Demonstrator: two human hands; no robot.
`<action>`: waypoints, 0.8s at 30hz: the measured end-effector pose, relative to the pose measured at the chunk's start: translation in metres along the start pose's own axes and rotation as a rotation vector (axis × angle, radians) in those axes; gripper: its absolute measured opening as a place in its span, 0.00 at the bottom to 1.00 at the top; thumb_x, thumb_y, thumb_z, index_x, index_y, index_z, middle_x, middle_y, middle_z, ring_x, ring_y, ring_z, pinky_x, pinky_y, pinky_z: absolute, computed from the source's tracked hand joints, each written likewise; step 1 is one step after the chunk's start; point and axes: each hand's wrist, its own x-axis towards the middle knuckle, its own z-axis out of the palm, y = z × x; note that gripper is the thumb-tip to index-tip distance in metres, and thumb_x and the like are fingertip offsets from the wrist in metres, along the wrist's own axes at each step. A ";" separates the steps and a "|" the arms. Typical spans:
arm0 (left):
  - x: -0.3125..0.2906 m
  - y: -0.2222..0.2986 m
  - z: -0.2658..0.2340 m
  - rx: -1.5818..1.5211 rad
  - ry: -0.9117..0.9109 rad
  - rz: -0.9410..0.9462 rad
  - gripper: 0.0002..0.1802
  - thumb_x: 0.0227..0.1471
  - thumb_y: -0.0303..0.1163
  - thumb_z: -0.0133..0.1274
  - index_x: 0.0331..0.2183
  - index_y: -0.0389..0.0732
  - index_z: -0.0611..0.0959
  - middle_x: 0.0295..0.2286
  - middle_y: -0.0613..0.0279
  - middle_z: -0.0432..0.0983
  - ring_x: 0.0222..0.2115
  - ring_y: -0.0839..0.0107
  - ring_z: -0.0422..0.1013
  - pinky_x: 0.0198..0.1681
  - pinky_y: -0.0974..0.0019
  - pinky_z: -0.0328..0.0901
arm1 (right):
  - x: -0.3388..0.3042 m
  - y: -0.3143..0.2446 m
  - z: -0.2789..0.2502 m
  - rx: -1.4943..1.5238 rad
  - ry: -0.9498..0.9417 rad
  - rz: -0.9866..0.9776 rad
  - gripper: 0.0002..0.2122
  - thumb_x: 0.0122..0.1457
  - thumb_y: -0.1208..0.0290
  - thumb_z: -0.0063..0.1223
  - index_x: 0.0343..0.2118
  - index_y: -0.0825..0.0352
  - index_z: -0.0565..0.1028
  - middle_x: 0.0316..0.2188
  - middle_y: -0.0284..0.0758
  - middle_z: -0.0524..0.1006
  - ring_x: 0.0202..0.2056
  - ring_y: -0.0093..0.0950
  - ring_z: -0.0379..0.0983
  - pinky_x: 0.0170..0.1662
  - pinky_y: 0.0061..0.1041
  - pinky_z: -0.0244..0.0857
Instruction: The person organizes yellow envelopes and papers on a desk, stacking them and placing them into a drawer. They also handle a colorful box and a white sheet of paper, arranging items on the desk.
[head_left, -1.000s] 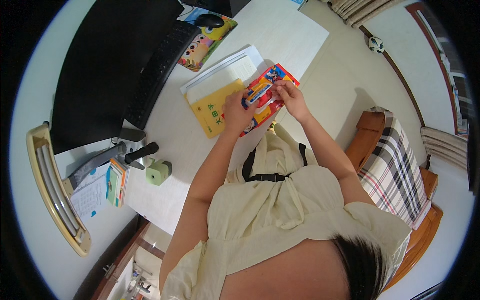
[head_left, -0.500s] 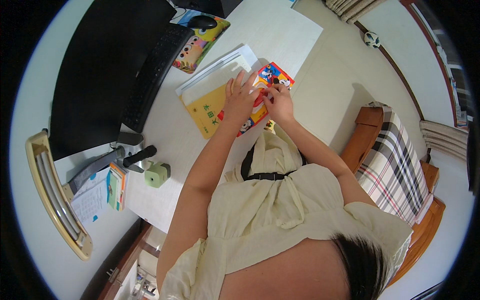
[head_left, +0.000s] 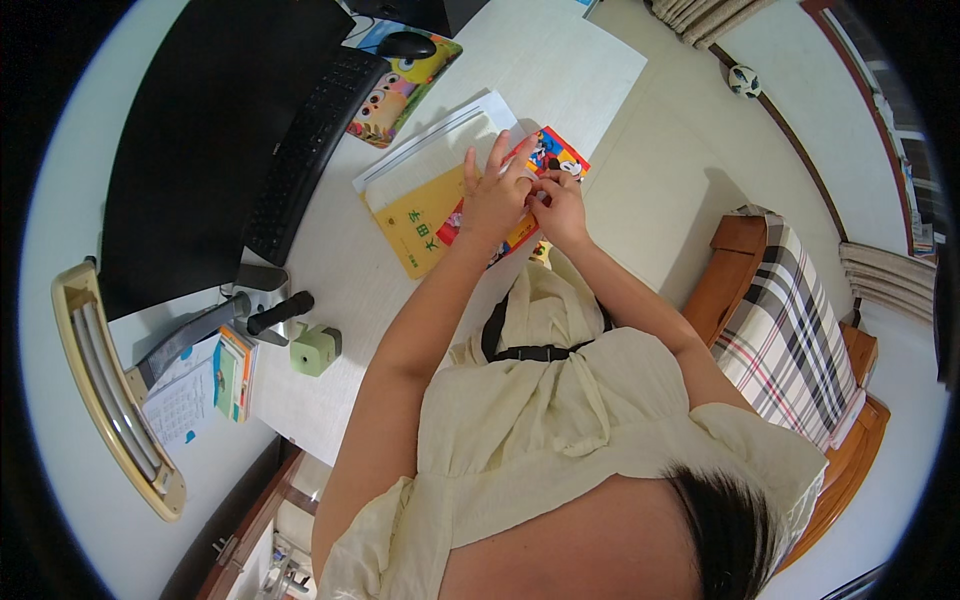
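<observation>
Left hand (head_left: pixel 495 208) has shifted slightly toward the right hand (head_left: pixel 560 210), its fingers more spread, above the red cartoon-printed package (head_left: pixel 560 154). Handling appears concentrated mid-package. Fingertips converge there; what they grasp, if anything, cannot be told. Package overlaps the yellow booklet (head_left: pixel 411 226) at the near edge of the counter (head_left: pixel 560 65).

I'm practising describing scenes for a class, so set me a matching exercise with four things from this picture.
1. printed red package
2. computer mouse
3. small boxy item
4. ball

a. pale green
b. at the edge of the floor
c. beneath the left hand and right hand
d. on the picture mat

Pairs: 1-c, 2-d, 3-a, 4-b
</observation>
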 end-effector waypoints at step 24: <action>-0.060 -0.023 -0.021 -0.210 0.232 -0.142 0.03 0.37 0.30 0.57 0.21 0.51 0.81 0.47 0.67 0.64 0.53 0.57 0.52 0.52 0.52 0.47 | 0.000 -0.030 -0.006 -0.330 -0.038 -0.381 0.04 0.43 0.74 0.55 0.25 0.64 0.77 0.31 0.33 0.70 0.36 0.33 0.66 0.39 0.29 0.63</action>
